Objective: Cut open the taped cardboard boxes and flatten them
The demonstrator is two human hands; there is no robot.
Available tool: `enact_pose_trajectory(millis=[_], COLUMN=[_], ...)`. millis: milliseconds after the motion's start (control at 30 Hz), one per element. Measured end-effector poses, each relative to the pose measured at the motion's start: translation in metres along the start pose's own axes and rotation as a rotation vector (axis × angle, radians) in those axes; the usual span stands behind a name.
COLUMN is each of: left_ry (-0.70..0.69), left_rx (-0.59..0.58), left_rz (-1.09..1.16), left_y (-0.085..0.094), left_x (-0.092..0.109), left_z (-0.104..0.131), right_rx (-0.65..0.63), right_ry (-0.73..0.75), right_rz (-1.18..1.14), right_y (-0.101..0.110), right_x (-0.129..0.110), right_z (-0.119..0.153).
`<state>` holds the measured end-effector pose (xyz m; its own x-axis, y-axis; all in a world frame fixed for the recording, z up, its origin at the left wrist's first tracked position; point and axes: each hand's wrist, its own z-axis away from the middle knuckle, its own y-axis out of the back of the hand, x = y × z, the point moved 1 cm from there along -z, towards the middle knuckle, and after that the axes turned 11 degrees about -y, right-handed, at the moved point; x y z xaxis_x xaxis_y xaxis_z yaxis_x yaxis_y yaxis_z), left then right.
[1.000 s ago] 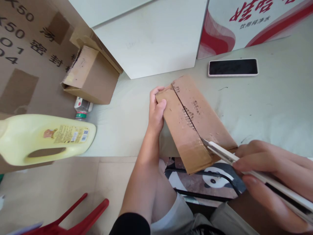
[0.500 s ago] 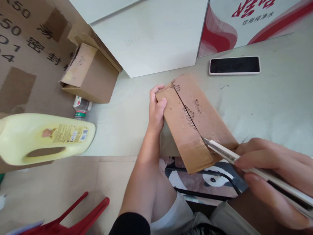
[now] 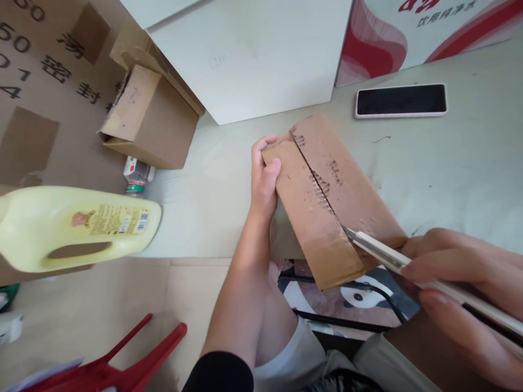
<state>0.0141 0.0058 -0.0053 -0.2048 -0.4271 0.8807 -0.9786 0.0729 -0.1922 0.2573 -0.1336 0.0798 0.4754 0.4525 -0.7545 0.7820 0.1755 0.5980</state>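
At the near edge of the pale bench (image 3: 208,218), a cardboard box (image 3: 347,201) is clasped in fingers of the left hand (image 3: 265,182); a utility knife (image 3: 379,251) is gripped by the right hand (image 3: 469,268), blade (image 3: 352,234) at the seam (image 3: 317,179). Slitting is judged in hand; steady bracing is called for.

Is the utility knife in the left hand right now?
No, the right hand holds the utility knife, while the left hand grips the cardboard box near one end.

phone (image 3: 401,101) behind carton (image 3: 347,198) (to the right)
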Motion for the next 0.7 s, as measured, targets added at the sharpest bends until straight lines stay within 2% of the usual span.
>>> enact_pose_trajectory(millis=[67,167,333,700], left_ry=[0.008,0.006,-0.003,0.005], left_rx=[-0.006,-0.02,-0.008,0.013], left_rz=[-0.002,-0.018,-0.025,-0.024], left_y=[0.0,0.0,-0.001,-0.001], left_x=[0.001,0.001,0.0,0.0], left_z=[0.001,0.002,0.002,0.002], right_rx=[0.026,0.144,0.146,0.197], right_ry=[-0.02,-0.112,-0.141,-0.155], right_rz=[-0.016,-0.065,-0.093,-0.063], right_y=[0.0,-0.006,-0.014,-0.012], right_x=[0.0,-0.002,-0.004,-0.002], right_z=[0.001,0.004,0.005,0.002])
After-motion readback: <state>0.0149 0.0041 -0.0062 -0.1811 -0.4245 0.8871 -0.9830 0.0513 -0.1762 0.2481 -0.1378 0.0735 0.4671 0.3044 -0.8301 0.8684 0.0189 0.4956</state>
